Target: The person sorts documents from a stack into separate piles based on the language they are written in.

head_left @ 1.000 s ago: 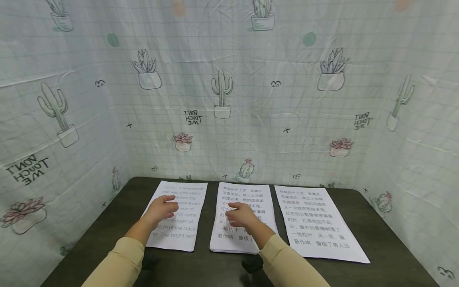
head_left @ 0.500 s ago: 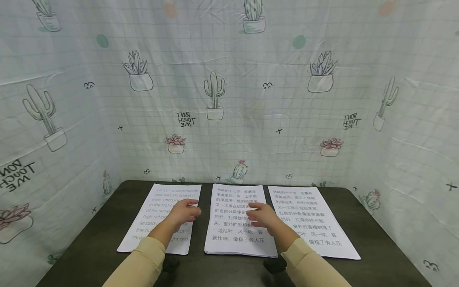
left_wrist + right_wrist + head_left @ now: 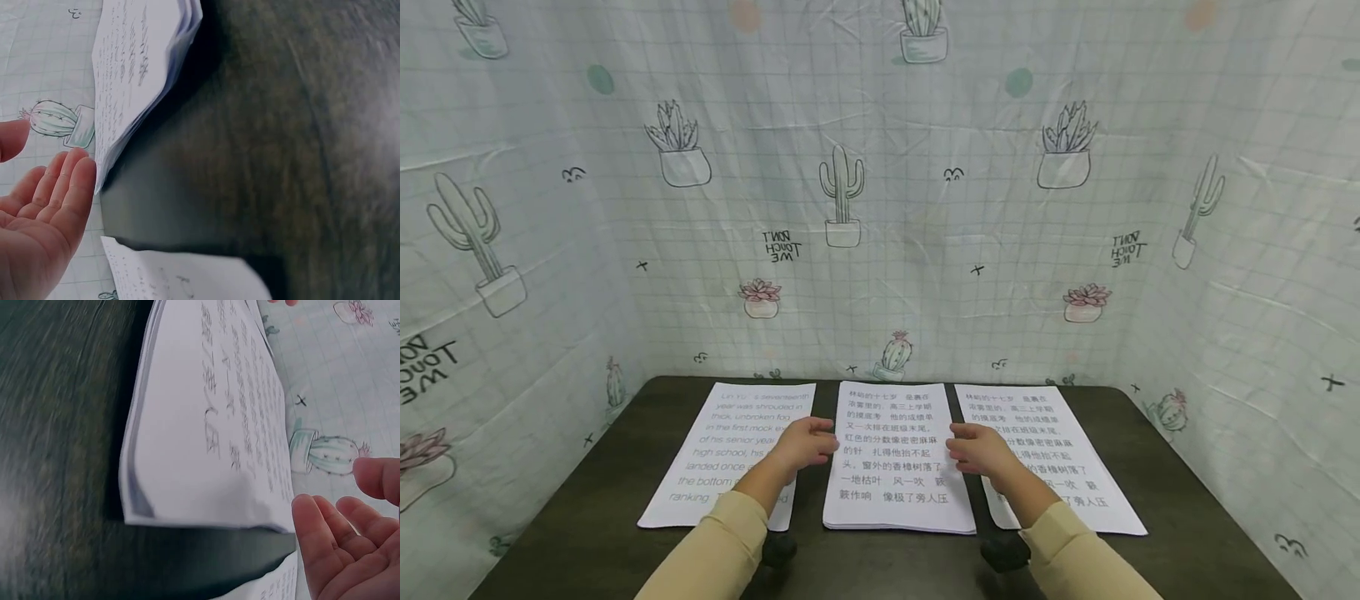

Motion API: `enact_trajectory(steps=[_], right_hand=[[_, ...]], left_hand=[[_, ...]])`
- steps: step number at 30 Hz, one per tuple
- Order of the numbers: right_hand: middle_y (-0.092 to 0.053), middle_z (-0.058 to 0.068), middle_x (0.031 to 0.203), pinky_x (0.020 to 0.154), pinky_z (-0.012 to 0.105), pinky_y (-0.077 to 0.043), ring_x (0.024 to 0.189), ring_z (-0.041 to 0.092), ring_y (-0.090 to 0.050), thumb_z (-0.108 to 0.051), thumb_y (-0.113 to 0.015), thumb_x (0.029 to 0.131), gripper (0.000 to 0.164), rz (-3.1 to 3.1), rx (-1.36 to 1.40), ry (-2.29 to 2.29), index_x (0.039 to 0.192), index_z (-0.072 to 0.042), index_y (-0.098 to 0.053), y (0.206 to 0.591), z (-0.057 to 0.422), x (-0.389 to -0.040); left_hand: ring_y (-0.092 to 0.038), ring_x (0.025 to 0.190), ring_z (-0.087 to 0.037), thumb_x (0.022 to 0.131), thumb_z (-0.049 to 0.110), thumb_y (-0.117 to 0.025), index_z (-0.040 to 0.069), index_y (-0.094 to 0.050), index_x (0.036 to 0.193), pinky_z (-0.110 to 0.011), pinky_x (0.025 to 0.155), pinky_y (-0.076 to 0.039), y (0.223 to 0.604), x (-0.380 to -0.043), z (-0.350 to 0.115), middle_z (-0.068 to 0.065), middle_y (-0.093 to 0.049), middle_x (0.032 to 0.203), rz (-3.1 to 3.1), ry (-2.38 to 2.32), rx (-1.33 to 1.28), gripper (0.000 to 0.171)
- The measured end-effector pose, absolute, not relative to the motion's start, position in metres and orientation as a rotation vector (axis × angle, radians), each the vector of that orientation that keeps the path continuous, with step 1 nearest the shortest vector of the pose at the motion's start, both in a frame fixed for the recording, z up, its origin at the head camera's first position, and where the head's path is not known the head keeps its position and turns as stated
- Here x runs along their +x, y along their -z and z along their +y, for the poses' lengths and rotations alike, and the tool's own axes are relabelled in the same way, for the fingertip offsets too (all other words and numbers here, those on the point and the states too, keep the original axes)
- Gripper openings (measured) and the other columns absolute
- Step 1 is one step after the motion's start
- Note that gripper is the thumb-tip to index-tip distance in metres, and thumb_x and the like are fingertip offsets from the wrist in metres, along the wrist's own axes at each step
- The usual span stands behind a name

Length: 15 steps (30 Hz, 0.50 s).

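Observation:
Three lots of printed white paper lie in a row. The middle one, a paper stack with Chinese text, shows several sheet edges in both wrist views. My left hand hovers near its left edge, partly in front of the English-text paper. Level with it, my right hand is by the stack's right edge, partly in front of the right-hand Chinese-text paper. In the left wrist view the left hand has relaxed fingers and holds nothing. Likewise, the right hand grips nothing in the right wrist view.
The papers lie on a dark wood-grain table. A pale curtain printed with cacti hangs behind it and along both sides. Dark objects, partly hidden, sit beneath the wrists.
Both hands have moved rightward: the left from over the English-text paper to beside the middle stack, the right from over that stack to its right edge. The head view has shifted slightly right.

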State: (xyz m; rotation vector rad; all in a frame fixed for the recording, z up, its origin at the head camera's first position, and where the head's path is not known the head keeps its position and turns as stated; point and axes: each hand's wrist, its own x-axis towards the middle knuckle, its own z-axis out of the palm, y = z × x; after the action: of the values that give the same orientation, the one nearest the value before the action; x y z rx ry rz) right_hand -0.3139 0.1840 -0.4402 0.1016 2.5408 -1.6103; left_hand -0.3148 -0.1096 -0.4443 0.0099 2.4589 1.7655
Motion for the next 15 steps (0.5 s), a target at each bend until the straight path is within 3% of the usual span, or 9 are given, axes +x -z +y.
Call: enact_trajectory(steps=[15], right_hand=[[-0.055,0.030,0.132,0.084,0.037,-0.059,0.111,0.035,-0.064,-0.014,-0.057,0.096,0.048,2.522,0.201,1.586,0.138,0.007,-0.048,0.453,0.202,-0.309]], left_hand=[[-0.068,0.101,-0.032,0.087,0.001,-0.063,-0.011,-0.053,0.130,-0.037,0.083,-0.059,0.463,-0.319,-0.106,-0.028,-0.061,0.124,2.481,-1.733,-0.054,0.046]])
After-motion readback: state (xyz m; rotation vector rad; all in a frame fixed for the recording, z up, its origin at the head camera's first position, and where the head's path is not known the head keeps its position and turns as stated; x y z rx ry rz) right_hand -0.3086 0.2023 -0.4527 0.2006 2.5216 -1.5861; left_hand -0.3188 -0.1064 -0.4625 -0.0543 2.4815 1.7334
